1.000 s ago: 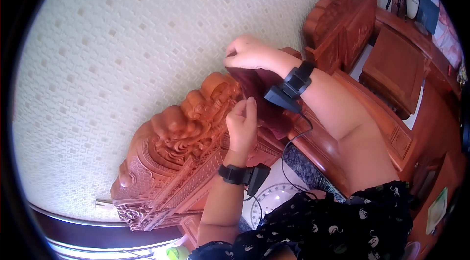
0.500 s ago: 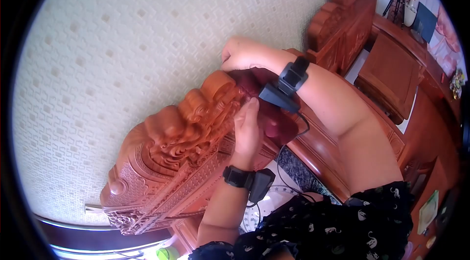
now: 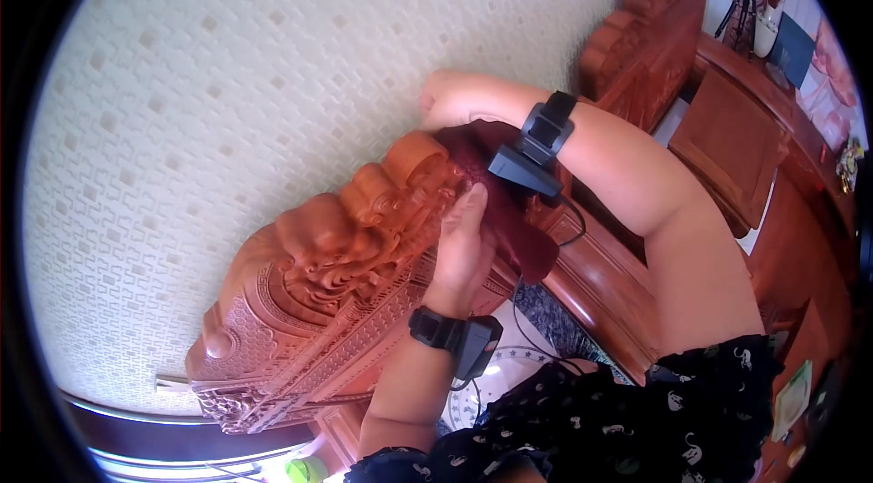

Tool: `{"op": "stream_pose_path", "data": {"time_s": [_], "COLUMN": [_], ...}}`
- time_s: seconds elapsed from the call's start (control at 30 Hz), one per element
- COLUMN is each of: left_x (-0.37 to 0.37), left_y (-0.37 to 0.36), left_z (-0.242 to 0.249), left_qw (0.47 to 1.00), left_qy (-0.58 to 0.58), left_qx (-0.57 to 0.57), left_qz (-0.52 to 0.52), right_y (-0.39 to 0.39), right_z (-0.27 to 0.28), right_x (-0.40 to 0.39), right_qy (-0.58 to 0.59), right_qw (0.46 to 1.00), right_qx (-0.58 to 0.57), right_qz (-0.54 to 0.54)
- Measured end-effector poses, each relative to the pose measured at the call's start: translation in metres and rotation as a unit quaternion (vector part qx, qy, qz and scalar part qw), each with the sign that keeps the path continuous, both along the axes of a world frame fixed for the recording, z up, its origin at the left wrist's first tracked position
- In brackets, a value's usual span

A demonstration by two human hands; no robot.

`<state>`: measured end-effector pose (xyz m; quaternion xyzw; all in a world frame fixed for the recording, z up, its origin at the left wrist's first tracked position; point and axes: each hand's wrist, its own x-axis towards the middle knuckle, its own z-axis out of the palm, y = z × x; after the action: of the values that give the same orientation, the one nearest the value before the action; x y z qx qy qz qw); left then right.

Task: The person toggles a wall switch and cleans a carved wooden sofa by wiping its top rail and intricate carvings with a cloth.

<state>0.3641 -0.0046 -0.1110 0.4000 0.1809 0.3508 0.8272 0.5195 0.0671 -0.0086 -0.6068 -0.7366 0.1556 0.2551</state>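
Note:
A dark red cloth (image 3: 486, 142) drapes over the upper end of a carved reddish-brown wooden backrest (image 3: 318, 246). My right hand (image 3: 455, 101) bends over the top edge against the wall side, closed on the cloth, with its fingertips mostly hidden. Lower down, my left hand (image 3: 464, 242) grips the cloth at the front of the carving. Its thumb points up along the wood, and the other fingers are partly covered by cloth. Each wrist wears a black strap with a small box, and a cable runs from it.
Patterned wallpaper (image 3: 236, 101) rises directly behind the backrest. Another carved panel (image 3: 646, 37) continues at upper right, near a wooden seat or table block (image 3: 727, 146). A black tripod (image 3: 746, 1) stands in the far corner. A bright green container (image 3: 306, 469) is at the bottom edge.
My right hand has shifted slightly right, its fingers dipping further behind the top edge. The cloth's lower end hangs a little lower and flatter. My left hand stays nearly in place.

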Motion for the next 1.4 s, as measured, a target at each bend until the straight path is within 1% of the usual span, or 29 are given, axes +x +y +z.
{"op": "stream_pose_path", "data": {"time_s": [0.1, 0.17, 0.23, 0.27, 0.3, 0.37, 0.43, 0.47, 0.5, 0.57, 0.6, 0.67, 0.7, 0.73, 0.77, 0.8, 0.83, 0.87, 0.9, 0.93, 0.97, 1.0, 1.07, 1.13, 1.2, 1.27, 1.3, 1.33, 1.4], "left_x": [0.001, 0.008, 0.013, 0.014, 0.013, 0.004, 0.010, 0.010, 0.010, 0.005, 0.005, 0.001, -0.002, -0.005, -0.009, -0.014, -0.021, -0.025, -0.027, -0.031, -0.036, -0.043, -0.062, -0.090, -0.119, -0.132, -0.138, -0.142, -0.148], "left_y": [0.003, -0.001, -0.005, -0.007, -0.005, 0.005, -0.007, -0.014, -0.013, -0.006, -0.006, -0.009, -0.010, -0.011, -0.012, -0.014, -0.014, -0.018, -0.025, -0.031, -0.034, -0.037, -0.042, -0.034, -0.020, -0.014, 0.000, 0.005, 0.014], "left_z": [0.006, 0.014, 0.014, 0.014, 0.010, -0.005, -0.005, 0.002, 0.001, -0.003, -0.004, -0.008, -0.012, -0.017, -0.019, -0.017, -0.009, -0.001, 0.008, 0.019, 0.032, 0.047, 0.082, 0.104, 0.129, 0.141, 0.140, 0.137, 0.131], "left_qw": [0.999, 0.998, 0.998, 0.997, 0.997, 0.990, 0.991, 0.991, 0.991, 0.993, 0.992, 0.970, 0.969, 0.948, 0.922, 0.921, 0.893, 0.860, 0.843, 0.841, 0.766, 0.669, 0.536, 0.472, 0.361, 0.175, 0.150, 0.151, 0.251], "left_qy": [0.019, 0.020, 0.000, -0.020, -0.022, 0.142, 0.123, 0.119, 0.118, 0.118, 0.120, 0.179, 0.184, 0.228, 0.271, 0.276, 0.330, 0.382, 0.391, 0.396, 0.373, 0.335, 0.342, 0.314, 0.345, 0.455, 0.467, 0.469, 0.536], "left_qx": [-0.001, -0.035, -0.032, -0.030, -0.027, 0.008, -0.012, -0.018, -0.018, 0.024, 0.027, 0.157, 0.158, 0.212, 0.263, 0.262, 0.299, 0.335, 0.358, 0.359, 0.498, 0.623, 0.716, 0.743, 0.776, 0.748, 0.735, 0.734, 0.680], "left_qz": [-0.036, 0.044, 0.054, 0.067, 0.067, 0.023, 0.043, 0.053, 0.052, 0.016, 0.014, 0.051, 0.048, 0.065, 0.082, 0.080, 0.060, 0.040, 0.093, 0.088, 0.160, 0.226, 0.287, 0.357, 0.386, 0.451, 0.469, 0.468, 0.433], "right_y": [0.012, 0.016, 0.017, 0.014, 0.010, 0.000, -0.010, -0.011, -0.011, -0.016, -0.022, -0.047, -0.062, -0.077, -0.090, -0.103, -0.112, -0.121, -0.133, -0.142, -0.143, -0.146, -0.148, -0.138, -0.130, -0.106, -0.097, -0.089, -0.076], "right_z": [-0.014, -0.023, -0.027, -0.027, -0.028, -0.023, -0.015, -0.018, -0.022, -0.032, -0.037, -0.047, -0.054, -0.061, -0.069, -0.078, -0.084, -0.082, -0.077, -0.073, -0.072, -0.068, -0.055, -0.050, -0.043, -0.051, -0.054, -0.057, -0.061], "right_x": [-0.001, -0.001, -0.002, -0.001, 0.001, 0.006, 0.010, 0.009, 0.008, 0.010, 0.018, 0.040, 0.051, 0.062, 0.066, 0.067, 0.064, 0.059, 0.054, 0.052, 0.051, 0.048, 0.033, 0.018, 0.007, -0.002, -0.007, -0.013, -0.017], "right_qy": [0.009, -0.003, -0.026, -0.028, -0.015, 0.001, 0.108, 0.113, 0.098, 0.078, 0.081, 0.201, 0.233, 0.263, 0.266, 0.365, 0.459, 0.463, 0.558, 0.648, 0.711, 0.715, 0.748, 0.667, 0.587, 0.407, 0.359, 0.305, 0.207], "right_qw": [1.000, 0.999, 0.995, 0.995, 0.996, 0.995, 0.994, 0.993, 0.993, 0.983, 0.982, 0.953, 0.958, 0.954, 0.953, 0.921, 0.879, 0.877, 0.823, 0.757, 0.701, 0.696, 0.661, 0.735, 0.802, 0.888, 0.906, 0.910, 0.925], "right_qx": [0.016, 0.038, 0.011, 0.013, 0.048, 0.088, 0.024, 0.026, 0.069, 0.161, 0.163, 0.168, 0.077, -0.014, -0.016, -0.041, -0.065, -0.066, -0.056, -0.044, -0.038, -0.035, 0.049, 0.116, 0.109, 0.215, 0.220, 0.280, 0.314], "right_qz": [-0.011, -0.035, -0.091, -0.091, -0.068, -0.045, 0.022, 0.019, 0.001, -0.039, -0.042, -0.152, -0.149, -0.145, -0.146, -0.130, -0.112, -0.112, -0.089, -0.067, -0.049, -0.053, 0.034, 0.024, 0.025, -0.006, -0.027, -0.033, -0.056]}}
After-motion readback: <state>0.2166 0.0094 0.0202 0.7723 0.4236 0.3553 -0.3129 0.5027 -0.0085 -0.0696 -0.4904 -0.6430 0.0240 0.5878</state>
